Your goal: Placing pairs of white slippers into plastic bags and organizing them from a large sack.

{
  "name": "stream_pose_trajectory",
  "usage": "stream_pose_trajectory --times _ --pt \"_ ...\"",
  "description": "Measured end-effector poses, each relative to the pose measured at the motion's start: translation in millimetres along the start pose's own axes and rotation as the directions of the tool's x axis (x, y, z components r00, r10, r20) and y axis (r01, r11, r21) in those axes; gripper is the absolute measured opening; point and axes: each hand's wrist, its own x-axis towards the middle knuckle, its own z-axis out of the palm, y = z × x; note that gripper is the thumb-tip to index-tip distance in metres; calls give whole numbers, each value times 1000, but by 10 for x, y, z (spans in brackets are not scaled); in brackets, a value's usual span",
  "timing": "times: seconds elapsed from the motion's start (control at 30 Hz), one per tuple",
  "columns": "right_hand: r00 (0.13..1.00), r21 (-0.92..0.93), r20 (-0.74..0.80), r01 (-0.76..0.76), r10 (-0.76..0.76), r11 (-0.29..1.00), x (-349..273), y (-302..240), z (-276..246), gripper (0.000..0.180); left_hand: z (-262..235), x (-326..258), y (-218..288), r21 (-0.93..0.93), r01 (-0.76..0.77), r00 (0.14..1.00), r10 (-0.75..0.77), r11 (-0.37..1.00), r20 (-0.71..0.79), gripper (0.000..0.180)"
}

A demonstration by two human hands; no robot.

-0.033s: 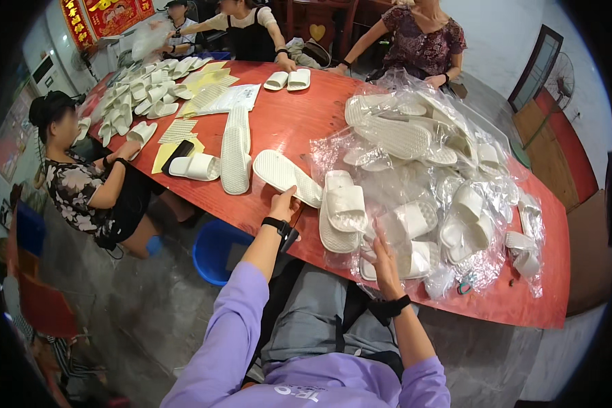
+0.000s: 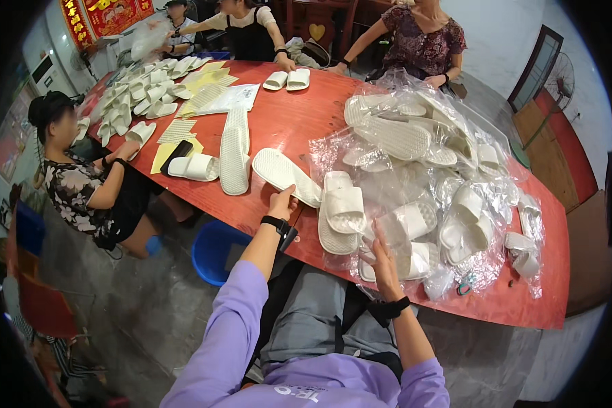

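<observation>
My left hand (image 2: 283,202) is closed on the near edge of a white slipper (image 2: 275,168) that lies slanting over the red table, its textured sole showing. My right hand (image 2: 383,262) has its fingers apart and rests against a clear plastic bag (image 2: 387,194); I see nothing gripped in it. Close by, left of that hand, lies a pair of white slippers (image 2: 345,209), one partly over the other. Other white slippers (image 2: 415,221) lie under or in the film beyond my fingers. Left of my left hand are a long white sole (image 2: 234,153) and a single slipper (image 2: 200,167).
The red table (image 2: 299,109) carries a big heap of bagged slippers (image 2: 415,132) at right and loose slippers (image 2: 139,88) at far left, beside yellow sheets (image 2: 204,76). A blue bin (image 2: 211,255) stands below the near edge. Several people sit or stand around the table.
</observation>
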Motion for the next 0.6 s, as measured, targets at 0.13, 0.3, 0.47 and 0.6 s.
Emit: stream_pose_trajectory --times 0.13,0.3,0.47,0.6 --pt "1000 57 0 4 -5 998 3 -14 -82 58 -7 180 246 246 -292 934 331 924 -135 31" --pt "998 23 70 -8 7 1000 -19 -172 -9 63 -93 213 1012 803 -484 466 879 347 -99 40" --pt "986 -97 138 112 -99 989 117 -197 76 60 -221 120 1082 824 -447 877 353 347 327 39" --pt "987 -13 144 75 -73 997 162 -255 134 51 -276 -302 384 582 -571 790 195 578 582 35"
